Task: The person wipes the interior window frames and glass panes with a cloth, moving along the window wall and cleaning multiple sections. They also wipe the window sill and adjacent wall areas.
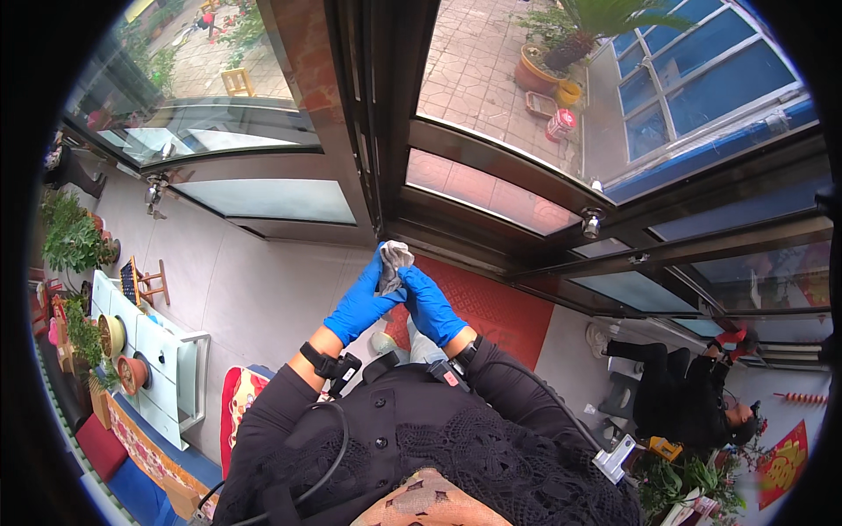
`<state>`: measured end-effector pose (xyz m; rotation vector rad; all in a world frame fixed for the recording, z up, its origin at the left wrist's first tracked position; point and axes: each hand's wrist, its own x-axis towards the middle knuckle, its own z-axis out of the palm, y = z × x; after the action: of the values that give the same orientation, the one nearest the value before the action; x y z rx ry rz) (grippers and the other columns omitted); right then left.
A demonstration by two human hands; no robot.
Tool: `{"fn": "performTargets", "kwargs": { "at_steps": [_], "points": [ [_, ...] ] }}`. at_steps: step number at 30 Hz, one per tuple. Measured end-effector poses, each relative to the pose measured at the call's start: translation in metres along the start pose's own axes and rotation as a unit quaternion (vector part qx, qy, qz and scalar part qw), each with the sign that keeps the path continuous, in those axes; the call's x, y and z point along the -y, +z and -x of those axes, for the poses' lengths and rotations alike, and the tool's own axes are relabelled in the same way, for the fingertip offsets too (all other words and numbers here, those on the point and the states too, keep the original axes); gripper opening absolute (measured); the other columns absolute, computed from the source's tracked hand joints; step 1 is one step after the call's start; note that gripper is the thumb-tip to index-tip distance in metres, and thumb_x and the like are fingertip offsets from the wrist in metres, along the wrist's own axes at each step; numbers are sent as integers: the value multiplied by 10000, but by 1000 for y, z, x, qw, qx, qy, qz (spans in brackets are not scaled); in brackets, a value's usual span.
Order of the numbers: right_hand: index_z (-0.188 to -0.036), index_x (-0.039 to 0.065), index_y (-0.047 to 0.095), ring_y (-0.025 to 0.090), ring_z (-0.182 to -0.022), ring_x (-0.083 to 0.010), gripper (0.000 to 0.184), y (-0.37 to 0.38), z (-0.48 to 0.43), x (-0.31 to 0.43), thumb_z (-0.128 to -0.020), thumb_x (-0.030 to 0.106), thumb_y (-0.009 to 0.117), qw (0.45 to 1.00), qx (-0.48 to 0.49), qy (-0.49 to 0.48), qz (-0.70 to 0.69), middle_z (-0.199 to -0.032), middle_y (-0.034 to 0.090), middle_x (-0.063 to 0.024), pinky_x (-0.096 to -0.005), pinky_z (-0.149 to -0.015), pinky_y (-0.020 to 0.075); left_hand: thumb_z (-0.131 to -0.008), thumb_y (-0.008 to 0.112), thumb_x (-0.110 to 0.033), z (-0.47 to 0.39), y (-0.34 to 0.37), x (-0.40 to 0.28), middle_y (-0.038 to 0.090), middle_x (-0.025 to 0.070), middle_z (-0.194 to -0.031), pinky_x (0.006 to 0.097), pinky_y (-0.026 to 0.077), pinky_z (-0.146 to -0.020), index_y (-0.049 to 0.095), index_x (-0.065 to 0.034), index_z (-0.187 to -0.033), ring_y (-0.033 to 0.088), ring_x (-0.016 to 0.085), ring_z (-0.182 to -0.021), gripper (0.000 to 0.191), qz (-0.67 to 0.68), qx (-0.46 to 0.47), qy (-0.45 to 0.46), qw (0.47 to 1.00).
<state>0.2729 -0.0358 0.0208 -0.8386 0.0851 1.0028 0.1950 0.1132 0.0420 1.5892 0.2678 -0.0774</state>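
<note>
Both my hands wear blue rubber gloves and meet in front of my chest around a crumpled grey-white cloth (pixel 393 263). My left hand (pixel 362 299) grips the cloth from its left side, and my right hand (pixel 431 306) holds it from the right, with fingertips on the fabric. Just beyond the cloth is the lower part of a dark-framed glass door (pixel 483 177). Another glass door leaf (pixel 263 167) stands at the left, with a metal handle (pixel 154 187). Below my hands lies a red floor mat (pixel 483 306).
A glass-topped table (pixel 174 388) with potted plants stands at the left, near a small wooden folding stool (pixel 154 283). At the right sits another person (pixel 677 388) in dark clothes, wearing red gloves, beside glass panels. A door handle (pixel 592 222) projects at the right.
</note>
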Motion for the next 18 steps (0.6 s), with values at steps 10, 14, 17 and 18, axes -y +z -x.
{"fn": "performTargets", "kwargs": {
  "at_steps": [10,14,17,18],
  "points": [
    [-1484,97,476,524,-1253,-138,565,0,16,32,-1005,364,610,988,67,-40,131,-1397,564,-38,-315,-1087,392,-926,659,-71,-14,12,-11,583,121,-1379,316,490,-1019,299,-98,-1578,591,186,-1189,745,32,-85,-45,995],
    [-1539,88,392,462,-1353,-188,636,-15,23,60,-994,317,627,986,5,-47,158,-1482,495,-77,-359,-1114,371,-947,672,-125,-25,29,-43,610,94,-1339,307,481,-1010,420,-28,-1504,593,161,-1171,619,26,-128,-41,991],
    [-1590,114,280,432,-1390,-221,732,-36,30,84,-979,289,644,982,-73,-88,151,-1533,440,-119,-362,-1108,368,-953,675,-159,-42,52,-67,662,67,-1223,297,498,-955,545,-18,-1380,617,135,-1095,468,50,-112,-78,989],
    [-1586,113,287,449,-1373,-212,723,-45,34,93,-982,288,641,988,-72,-72,112,-1517,456,-112,-360,-1100,376,-954,673,-161,-51,59,-73,669,62,-1200,294,501,-947,558,-19,-1359,621,130,-1077,444,72,-77,-82,991]
  ]
}}
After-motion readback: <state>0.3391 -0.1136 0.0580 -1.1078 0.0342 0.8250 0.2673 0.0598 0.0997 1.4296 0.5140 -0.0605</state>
